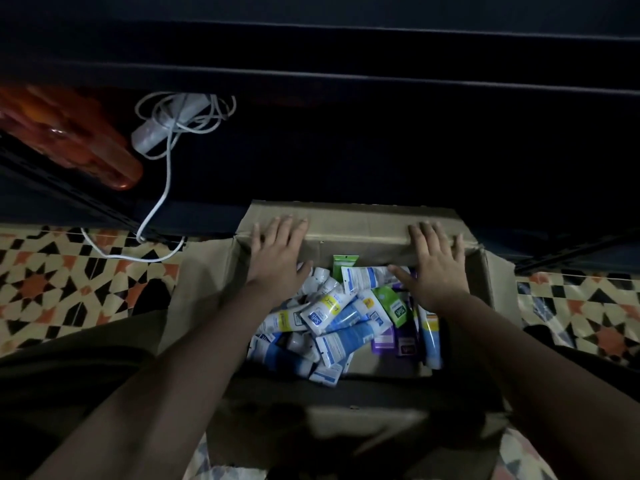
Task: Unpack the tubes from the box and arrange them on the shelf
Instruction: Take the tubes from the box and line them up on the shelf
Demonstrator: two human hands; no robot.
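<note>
The tubes [341, 315] lie in a loose heap inside the open cardboard box [485, 271], below and between the fingers of both hands: white and blue ones in the middle, green sachet-like packs toward the far wall, purple ones toward the right-hand fingers. None is gripped. The box's far flap [356, 221] is folded outward, and both palms press flat on it. The left hand [277, 252] has its fingers spread and straight, tips at the flap's far edge; the right hand [434, 261] lies the same way, fingers apart, thumb angled inward just over the nearest tubes. Both forearms reach over the box's near side, covering parts of the heap.

Beyond the fingertips rises the dark shelf [381, 81] (its boards barely readable in the gloom). Left of the left fingers, a white power strip [166, 128] with coiled cable [156, 209] trails onto the patterned floor [69, 282], and an orange-red object [69, 136], possibly plastic packaging, is blurred and cut by the frame edge.
</note>
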